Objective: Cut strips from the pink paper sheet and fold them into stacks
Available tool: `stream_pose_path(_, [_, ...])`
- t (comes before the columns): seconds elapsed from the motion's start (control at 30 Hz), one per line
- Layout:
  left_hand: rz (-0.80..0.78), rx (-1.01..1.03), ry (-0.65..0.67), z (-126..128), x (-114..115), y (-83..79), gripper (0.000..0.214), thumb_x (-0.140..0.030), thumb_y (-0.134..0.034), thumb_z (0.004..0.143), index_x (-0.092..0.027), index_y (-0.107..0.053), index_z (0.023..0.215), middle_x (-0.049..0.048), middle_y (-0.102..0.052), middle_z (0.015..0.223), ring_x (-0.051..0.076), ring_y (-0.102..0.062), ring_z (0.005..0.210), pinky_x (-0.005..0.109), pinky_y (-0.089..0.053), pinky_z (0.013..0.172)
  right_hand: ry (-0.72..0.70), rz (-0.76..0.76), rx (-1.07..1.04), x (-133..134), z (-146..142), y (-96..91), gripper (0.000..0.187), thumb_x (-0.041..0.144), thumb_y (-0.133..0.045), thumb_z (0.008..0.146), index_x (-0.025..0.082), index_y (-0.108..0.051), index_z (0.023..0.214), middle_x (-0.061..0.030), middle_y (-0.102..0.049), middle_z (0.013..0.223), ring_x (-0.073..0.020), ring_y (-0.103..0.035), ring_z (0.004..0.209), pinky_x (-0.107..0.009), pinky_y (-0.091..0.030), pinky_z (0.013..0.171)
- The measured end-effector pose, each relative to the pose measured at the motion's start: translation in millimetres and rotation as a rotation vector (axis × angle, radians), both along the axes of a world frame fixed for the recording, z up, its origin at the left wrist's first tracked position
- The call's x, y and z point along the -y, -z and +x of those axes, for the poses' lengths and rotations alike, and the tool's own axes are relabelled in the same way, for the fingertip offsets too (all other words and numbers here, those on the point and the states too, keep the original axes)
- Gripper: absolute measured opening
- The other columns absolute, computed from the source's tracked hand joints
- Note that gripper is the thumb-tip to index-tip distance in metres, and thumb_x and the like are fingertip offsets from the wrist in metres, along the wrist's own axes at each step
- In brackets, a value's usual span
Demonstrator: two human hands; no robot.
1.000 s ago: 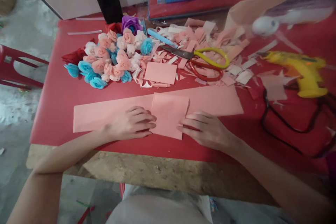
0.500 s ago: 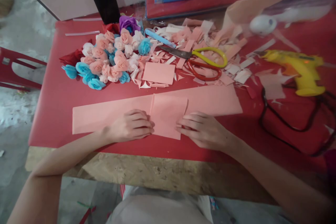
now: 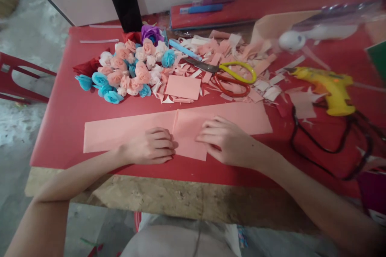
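left hand (image 3: 150, 147): flat, palm down, fingers loosely curled; presses the long pink paper strip (image 3: 120, 130) just left of the fold. Nothing gripped, only pinning.
right hand (image 3: 224, 141): palm down, fingers spread and pointing left; lies on the folded pink flap (image 3: 188, 136), covering its right part. Pressing, not pinching, as far as the view shows.
paper strip: lies flat along the near part of the red table (image 3: 60, 104), running left to right; right end reaches past the right hand toward the black cord (image 3: 313, 144).
folded flap: sits on the strip between the two hands, slightly skewed; its lower edge hangs below the strip's near edge.
paper flowers (image 3: 126, 70): heap of pink, white and blue ones, one purple, some red, on the far left of the table, well apart from the hands.
small pink rectangle (image 3: 183, 87): loose, just beyond the strip, next to the flowers.
scissors (image 3: 229, 70): yellow and red handles, lying in pink scraps (image 3: 229, 46) behind the strip.
glue gun (image 3: 330, 88): yellow, on the right, lying on the table; black cord loops beside it.
blue cutter (image 3: 183, 48): among the scraps, near the flowers.
far right top: blurred white and purple object, cannot tell what it is.
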State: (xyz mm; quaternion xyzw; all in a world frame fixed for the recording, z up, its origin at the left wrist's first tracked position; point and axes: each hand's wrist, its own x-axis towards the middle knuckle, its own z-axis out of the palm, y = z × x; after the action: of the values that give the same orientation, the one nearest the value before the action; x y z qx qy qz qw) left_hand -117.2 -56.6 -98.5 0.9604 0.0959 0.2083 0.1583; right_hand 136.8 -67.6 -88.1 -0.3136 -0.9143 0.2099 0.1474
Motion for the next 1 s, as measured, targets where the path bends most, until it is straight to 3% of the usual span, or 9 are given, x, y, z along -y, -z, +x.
stream_pose_path(0.13, [-0.028,-0.009,-0.007,0,1,-1.5,0.011,-0.019,-0.053,0.087,-0.015,-0.063,0.091,0.0058,-0.071,0.096,0.017,-0.063,0.093,0.033,-0.048,0.089,0.014,-0.057,0.112,-13,-8,-5.1,0.03,0.023,-0.041,0.089,0.017,-0.066,0.073,-0.004,-0.056,0.062,-0.0142,-0.045,0.063,-0.03,-0.032,0.065])
stream_pose_path(0.27, [-0.037,-0.007,-0.01,0,3,-0.7,0.015,-0.016,-0.049,0.089,-0.015,-0.061,0.098,0.0061,-0.071,0.097,0.016,-0.062,0.095,0.032,-0.046,0.09,-0.037,-0.024,0.18,-18,-13,-4.1,0.03,0.022,-0.042,0.089,0.017,-0.061,0.066,-0.003,-0.051,0.061,-0.0144,-0.041,0.062,-0.029,-0.029,0.062])
stream_pose_path(0.5, [-0.023,0.011,-0.017,-1,4,2.9,0.016,-0.016,-0.049,0.088,-0.014,-0.061,0.099,0.0066,-0.071,0.097,0.015,-0.063,0.094,0.032,-0.045,0.092,-0.068,-0.003,0.2,-15,-16,-5.6,0.028,0.02,-0.043,0.089,0.017,-0.059,0.066,-0.003,-0.056,0.06,-0.0159,-0.046,0.066,-0.03,-0.031,0.065])
stream_pose_path(0.67, [-0.019,0.009,-0.011,-2,5,2.9,0.017,-0.016,-0.047,0.089,-0.016,-0.061,0.097,0.006,-0.071,0.097,0.015,-0.063,0.093,0.032,-0.045,0.092,0.159,-0.054,0.247,-13,-19,-1.4,0.02,0.02,-0.042,0.088,0.018,-0.061,0.082,-0.0048,-0.066,0.075,-0.0151,-0.056,0.068,-0.028,-0.035,0.063])
stream_pose_path(0.83, [-0.01,0.013,-0.017,-1,5,1.7,0.017,-0.017,-0.046,0.09,-0.015,-0.062,0.096,0.0058,-0.071,0.093,0.015,-0.063,0.092,0.032,-0.045,0.09,0.382,-0.083,0.3,-17,-23,1.8,0.015,0.022,-0.044,0.086,0.017,-0.056,0.093,-0.0035,-0.064,0.063,-0.0168,-0.055,0.053,-0.028,-0.03,0.051])
stream_pose_path(1.0, [0.006,0.009,-0.01,-1,5,2.2,0.019,-0.017,-0.045,0.09,-0.015,-0.063,0.096,0.0062,-0.071,0.093,0.014,-0.062,0.093,0.031,-0.044,0.092,0.438,-0.133,0.248,-34,-25,-2.4,0.027,0.021,-0.063,0.073,0.017,-0.053,0.097,-0.0105,-0.063,0.1,-0.022,-0.058,0.089,-0.029,-0.041,0.067])
